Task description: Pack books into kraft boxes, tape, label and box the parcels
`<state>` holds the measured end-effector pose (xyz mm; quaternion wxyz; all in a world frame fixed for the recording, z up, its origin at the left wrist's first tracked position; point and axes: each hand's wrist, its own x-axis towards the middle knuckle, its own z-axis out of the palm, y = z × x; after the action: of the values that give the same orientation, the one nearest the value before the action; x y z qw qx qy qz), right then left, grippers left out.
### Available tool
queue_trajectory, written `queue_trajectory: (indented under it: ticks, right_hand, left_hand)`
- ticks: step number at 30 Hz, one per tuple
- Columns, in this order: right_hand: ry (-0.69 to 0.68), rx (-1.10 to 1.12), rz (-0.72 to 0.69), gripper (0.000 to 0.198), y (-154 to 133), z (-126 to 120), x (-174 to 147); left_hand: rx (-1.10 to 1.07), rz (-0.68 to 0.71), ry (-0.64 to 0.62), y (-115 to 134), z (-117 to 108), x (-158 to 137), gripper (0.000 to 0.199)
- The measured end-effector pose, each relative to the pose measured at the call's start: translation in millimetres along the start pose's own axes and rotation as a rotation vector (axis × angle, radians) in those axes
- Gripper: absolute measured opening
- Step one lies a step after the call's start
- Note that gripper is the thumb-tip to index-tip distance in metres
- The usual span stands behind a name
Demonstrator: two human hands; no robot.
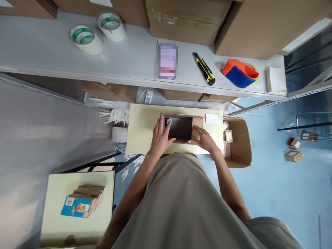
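A small open cardboard box [178,141] rests on the pale yellow table [141,119] close to my body. Inside it lies a dark, flat item [180,128] with a small white label at its left end; its kind is hard to make out. My left hand [160,136] grips the left end of the box, thumb apart from the fingers. At the other end, my right hand [203,139] has its bent fingers on the right flap, with the thumb along the near edge. A white paper label [212,118] lies right of the box.
Tape rolls [86,39], a phone-like blurred rectangle [167,61], a yellow-black utility knife [204,69] and an orange-blue tape dispenser [240,73] sit on the shelf ahead. A large carton [240,143] with small boxes stands right. Stacked books [83,202] lie on a side table.
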<state>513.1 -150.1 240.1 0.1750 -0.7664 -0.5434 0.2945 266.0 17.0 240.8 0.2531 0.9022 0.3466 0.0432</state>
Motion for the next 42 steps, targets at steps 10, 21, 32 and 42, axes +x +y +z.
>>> queue_trajectory:
  ticks: [10, 21, 32, 42]
  right_hand:
    - [0.200, 0.124, 0.189, 0.108, 7, -20, 58]
    - [0.330, 0.093, 0.252, 0.073, 17, 15, -5]
    - [0.556, 0.547, 0.394, 0.062, 47, 56, 6]
    - [0.629, 0.841, 0.450, 0.054, 61, 69, 15]
  left_hand:
    - [-0.204, -0.001, -0.216, -13, 12, -19, 0.090]
    - [-0.168, -0.299, -0.049, -28, 19, 30, 0.049]
    - [-0.422, -0.213, 0.291, -71, 68, 27, 0.031]
    - [-0.463, -0.260, 0.504, -71, 95, 26, 0.041]
